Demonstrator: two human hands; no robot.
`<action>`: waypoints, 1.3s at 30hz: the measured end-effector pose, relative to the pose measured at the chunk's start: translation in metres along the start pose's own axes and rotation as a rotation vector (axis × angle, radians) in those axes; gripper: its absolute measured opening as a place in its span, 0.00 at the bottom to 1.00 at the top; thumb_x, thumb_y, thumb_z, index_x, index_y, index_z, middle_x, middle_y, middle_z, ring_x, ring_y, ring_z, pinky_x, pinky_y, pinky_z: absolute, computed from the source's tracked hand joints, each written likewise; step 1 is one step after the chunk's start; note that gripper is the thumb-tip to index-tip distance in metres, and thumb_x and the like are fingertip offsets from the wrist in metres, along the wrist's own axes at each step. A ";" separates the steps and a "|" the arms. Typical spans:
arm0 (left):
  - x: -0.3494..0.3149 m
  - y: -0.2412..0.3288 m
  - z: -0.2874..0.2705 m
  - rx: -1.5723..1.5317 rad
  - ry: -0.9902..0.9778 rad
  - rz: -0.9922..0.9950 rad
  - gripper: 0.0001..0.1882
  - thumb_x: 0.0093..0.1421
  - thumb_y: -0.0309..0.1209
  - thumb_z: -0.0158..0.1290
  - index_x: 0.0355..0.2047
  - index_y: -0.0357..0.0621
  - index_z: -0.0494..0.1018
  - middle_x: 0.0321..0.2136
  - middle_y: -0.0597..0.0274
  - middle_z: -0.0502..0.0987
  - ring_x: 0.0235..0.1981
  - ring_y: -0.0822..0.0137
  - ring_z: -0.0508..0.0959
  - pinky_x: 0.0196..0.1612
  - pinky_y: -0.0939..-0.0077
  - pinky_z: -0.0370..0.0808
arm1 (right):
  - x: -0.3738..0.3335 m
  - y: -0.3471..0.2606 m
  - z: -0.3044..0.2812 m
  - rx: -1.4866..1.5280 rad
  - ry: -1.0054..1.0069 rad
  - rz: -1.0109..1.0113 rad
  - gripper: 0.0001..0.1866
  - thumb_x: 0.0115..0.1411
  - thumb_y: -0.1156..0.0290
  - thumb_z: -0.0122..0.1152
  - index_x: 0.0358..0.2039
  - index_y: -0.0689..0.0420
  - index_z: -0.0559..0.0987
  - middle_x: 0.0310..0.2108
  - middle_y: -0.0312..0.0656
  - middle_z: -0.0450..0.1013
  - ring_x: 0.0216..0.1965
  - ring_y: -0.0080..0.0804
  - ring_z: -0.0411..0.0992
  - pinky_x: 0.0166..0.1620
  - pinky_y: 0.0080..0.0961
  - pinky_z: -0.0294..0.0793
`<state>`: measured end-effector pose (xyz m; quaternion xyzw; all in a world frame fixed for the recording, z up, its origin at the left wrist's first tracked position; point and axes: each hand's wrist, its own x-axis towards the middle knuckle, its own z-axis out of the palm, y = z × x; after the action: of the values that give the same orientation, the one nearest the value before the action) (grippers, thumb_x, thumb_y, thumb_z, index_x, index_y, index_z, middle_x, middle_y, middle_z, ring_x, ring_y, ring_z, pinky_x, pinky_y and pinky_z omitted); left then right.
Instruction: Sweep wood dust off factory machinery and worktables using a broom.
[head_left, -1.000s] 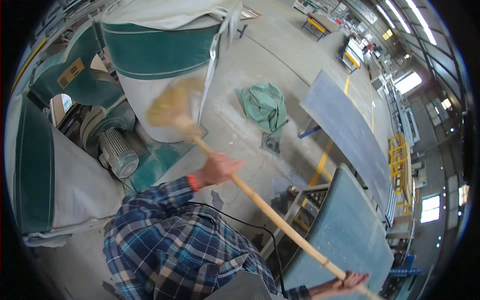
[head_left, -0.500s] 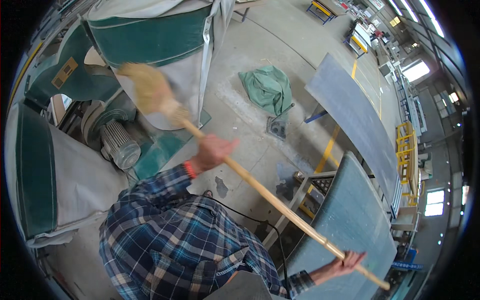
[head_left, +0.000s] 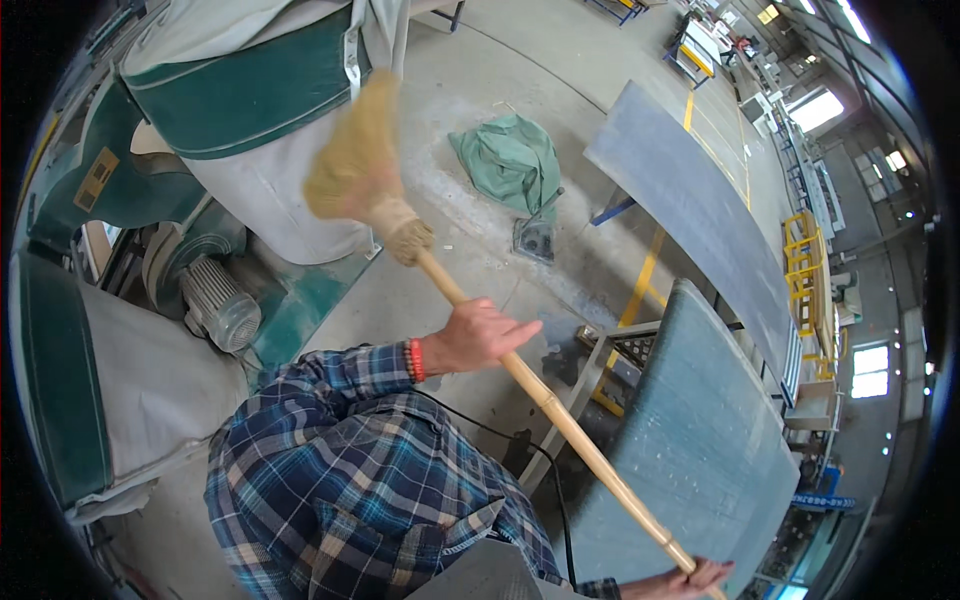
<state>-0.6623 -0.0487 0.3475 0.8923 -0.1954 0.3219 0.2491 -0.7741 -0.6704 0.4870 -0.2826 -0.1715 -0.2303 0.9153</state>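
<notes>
Overhead, the broom [head_left: 365, 165] is raised, its straw head blurred and lifted up and away from the left hand [head_left: 480, 335], against the pale fabric of a big dust-collector bag [head_left: 270, 200]. The left hand wraps the long bamboo handle [head_left: 560, 415] partway along, palm against the pole and fingers loosely extended rather than clenched tight; a red bracelet [head_left: 414, 360] sits at the wrist, just behind the hand, where a blue plaid sleeve [head_left: 330, 450] begins. The handle runs slantwise down from that hand to the right hand [head_left: 685, 580], which grips its lower end at the bottom edge of the picture; only part of that hand shows, fingers curled about the pole.

Beyond the left hand, past the broom head, stands the green and white dust collector [head_left: 210, 95], with its grey electric motor [head_left: 215, 305] off to the hand's left side. Farther out on the concrete floor [head_left: 480, 260] lies a crumpled green cloth [head_left: 510, 160]. To the right of the left hand, and just above the right hand, a large grey-green panel [head_left: 700, 450] rests tilted on a metal frame; a second grey panel [head_left: 690, 210] lies beyond it. A black cable [head_left: 500, 435] trails beneath the handle.
</notes>
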 end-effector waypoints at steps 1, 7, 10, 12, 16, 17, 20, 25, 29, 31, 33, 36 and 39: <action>0.006 -0.009 -0.003 0.118 0.021 -0.004 0.18 0.48 0.30 0.55 0.42 0.49 0.79 0.14 0.73 0.69 0.15 0.70 0.70 0.23 0.73 0.63 | 0.007 0.022 -0.034 -0.056 0.083 -0.024 0.16 0.70 0.75 0.37 0.53 0.72 0.65 0.13 0.28 0.50 0.12 0.14 0.47 0.16 0.15 0.46; 0.039 -0.130 0.073 0.166 -0.012 -0.069 0.17 0.49 0.30 0.54 0.41 0.52 0.79 0.16 0.69 0.72 0.18 0.63 0.74 0.24 0.68 0.66 | 0.084 0.194 -0.049 0.092 0.139 0.054 0.14 0.71 0.74 0.38 0.48 0.70 0.69 0.13 0.28 0.50 0.12 0.14 0.45 0.15 0.15 0.45; 0.036 -0.186 0.123 0.037 -0.122 -0.190 0.15 0.48 0.29 0.56 0.39 0.54 0.79 0.18 0.65 0.75 0.20 0.57 0.75 0.24 0.62 0.68 | 0.119 0.259 0.023 -0.092 0.158 -0.096 0.15 0.71 0.73 0.38 0.49 0.70 0.69 0.13 0.27 0.50 0.12 0.14 0.45 0.14 0.15 0.46; 0.034 -0.225 0.148 -0.094 -0.192 -0.333 0.14 0.48 0.28 0.56 0.37 0.55 0.78 0.20 0.61 0.77 0.23 0.53 0.77 0.26 0.59 0.70 | 0.145 0.306 0.060 -0.202 0.002 -0.119 0.18 0.71 0.74 0.37 0.57 0.69 0.64 0.15 0.28 0.49 0.12 0.15 0.46 0.15 0.14 0.46; 0.085 -0.274 0.141 -0.244 -0.171 -0.320 0.17 0.46 0.28 0.58 0.40 0.54 0.79 0.20 0.61 0.78 0.22 0.55 0.77 0.26 0.60 0.71 | 0.230 0.359 0.113 -0.147 -0.328 -0.010 0.16 0.71 0.70 0.40 0.49 0.71 0.68 0.13 0.27 0.49 0.11 0.14 0.45 0.14 0.14 0.47; 0.111 -0.284 0.137 -0.271 -0.162 -0.295 0.17 0.46 0.28 0.58 0.40 0.55 0.79 0.20 0.62 0.78 0.22 0.56 0.78 0.26 0.62 0.71 | 0.259 0.363 0.117 -0.139 -0.278 -0.021 0.15 0.71 0.69 0.41 0.46 0.70 0.69 0.13 0.27 0.49 0.11 0.14 0.45 0.15 0.14 0.48; 0.235 -0.320 0.118 -0.124 -0.079 -0.126 0.20 0.43 0.29 0.59 0.40 0.54 0.79 0.17 0.70 0.74 0.19 0.65 0.75 0.24 0.71 0.67 | 0.341 0.409 0.165 -0.146 -0.158 -0.042 0.15 0.72 0.69 0.40 0.31 0.64 0.69 0.13 0.27 0.48 0.11 0.16 0.44 0.16 0.14 0.48; 0.448 -0.397 0.094 0.009 0.058 0.081 0.19 0.46 0.31 0.55 0.42 0.52 0.78 0.15 0.75 0.67 0.19 0.73 0.72 0.25 0.76 0.64 | 0.442 0.526 0.229 0.150 -0.134 -0.210 0.18 0.71 0.63 0.38 0.22 0.52 0.61 0.16 0.31 0.54 0.17 0.21 0.53 0.22 0.18 0.57; 0.416 -0.450 0.105 0.183 0.077 0.038 0.18 0.49 0.32 0.53 0.43 0.52 0.78 0.15 0.76 0.66 0.18 0.77 0.70 0.26 0.79 0.62 | 0.447 0.542 0.084 -0.879 0.006 -0.214 0.15 0.69 0.71 0.41 0.23 0.55 0.60 0.16 0.30 0.47 0.14 0.21 0.47 0.19 0.18 0.51; 0.358 -0.480 0.133 0.182 0.025 -0.012 0.17 0.50 0.30 0.53 0.41 0.52 0.78 0.16 0.75 0.69 0.18 0.74 0.71 0.26 0.78 0.62 | 0.434 0.550 0.009 -0.662 0.196 -0.030 0.06 0.69 0.73 0.42 0.38 0.62 0.61 0.15 0.29 0.47 0.13 0.19 0.45 0.17 0.17 0.49; 0.284 -0.525 0.181 0.153 -0.032 -0.155 0.15 0.50 0.30 0.53 0.40 0.53 0.78 0.17 0.72 0.72 0.20 0.68 0.73 0.27 0.73 0.64 | 0.423 0.604 -0.015 -0.243 0.401 0.152 0.13 0.70 0.72 0.44 0.50 0.67 0.65 0.15 0.28 0.48 0.13 0.17 0.46 0.17 0.16 0.48; 0.130 -0.613 0.277 0.061 -0.287 -0.479 0.14 0.46 0.29 0.56 0.36 0.57 0.78 0.20 0.60 0.75 0.26 0.53 0.77 0.29 0.54 0.69 | 0.379 0.749 0.004 -0.361 0.174 0.335 0.10 0.68 0.71 0.47 0.44 0.62 0.72 0.15 0.26 0.48 0.13 0.15 0.46 0.17 0.15 0.46; 0.026 -0.633 0.344 -0.064 -0.284 -0.646 0.12 0.48 0.29 0.55 0.35 0.55 0.79 0.23 0.55 0.78 0.29 0.48 0.78 0.33 0.51 0.72 | 0.361 0.819 0.035 -0.427 -0.014 0.337 0.10 0.68 0.67 0.50 0.42 0.60 0.73 0.14 0.25 0.49 0.14 0.13 0.45 0.16 0.15 0.44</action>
<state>-0.1573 0.2569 -0.0669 0.9356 0.0545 0.0930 0.3363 -0.0544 -0.1655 0.3152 -0.4952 -0.0759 -0.1036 0.8592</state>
